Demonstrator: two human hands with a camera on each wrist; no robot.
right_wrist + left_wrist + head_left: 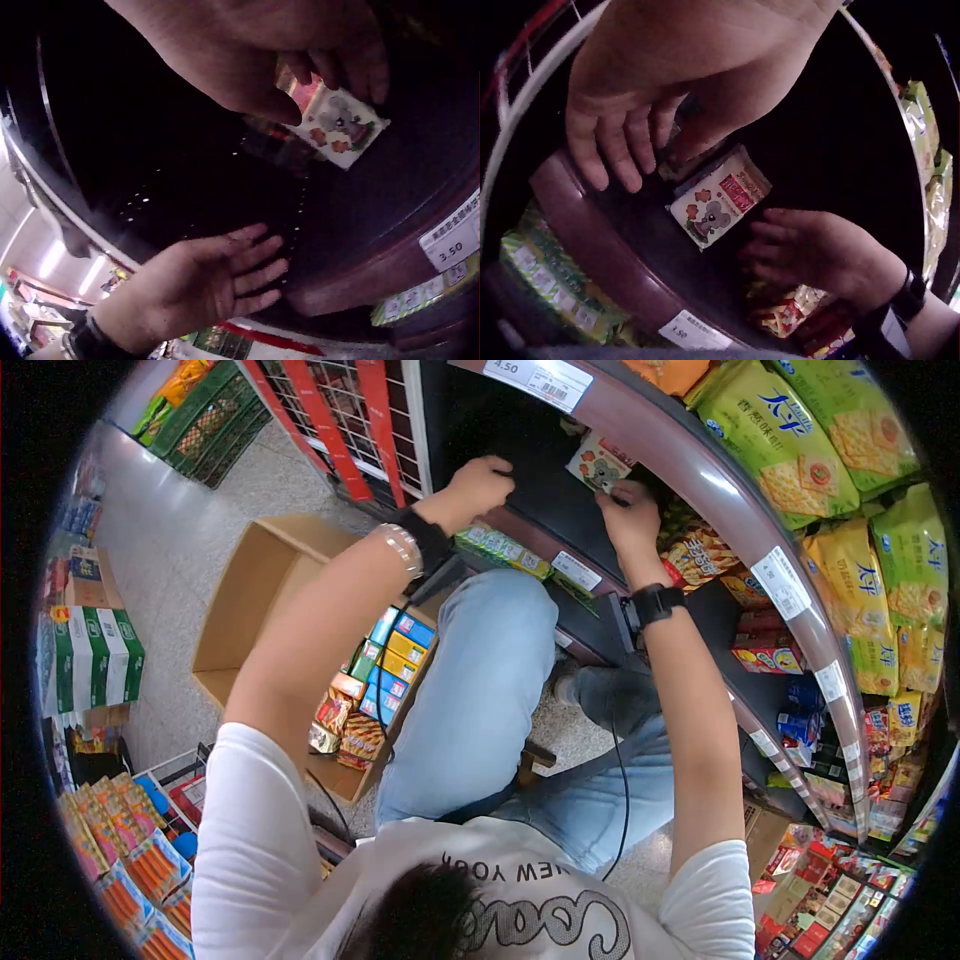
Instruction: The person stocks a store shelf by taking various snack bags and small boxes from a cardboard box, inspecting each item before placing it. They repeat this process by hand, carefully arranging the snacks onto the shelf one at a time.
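Left hand (478, 488) at 12 o'clock in head view, fingers loosely spread, holding nothing. Right hand (630, 520) near 1 o'clock, fingers slightly bent and apart; can't tell if they touch the white cartoon-animal packet (600, 463) on the dark shelf (545, 498) at its 11 o'clock. Cardboard carton (235, 610) at 9 o'clock, packets inside.

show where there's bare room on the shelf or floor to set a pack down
Bare shelf shows between the left hand and the mouse-picture pack. Floor is bare between the green crate and cardboard box. Crowded: beside the right hand, where snack packets sit, and the box's filled end.
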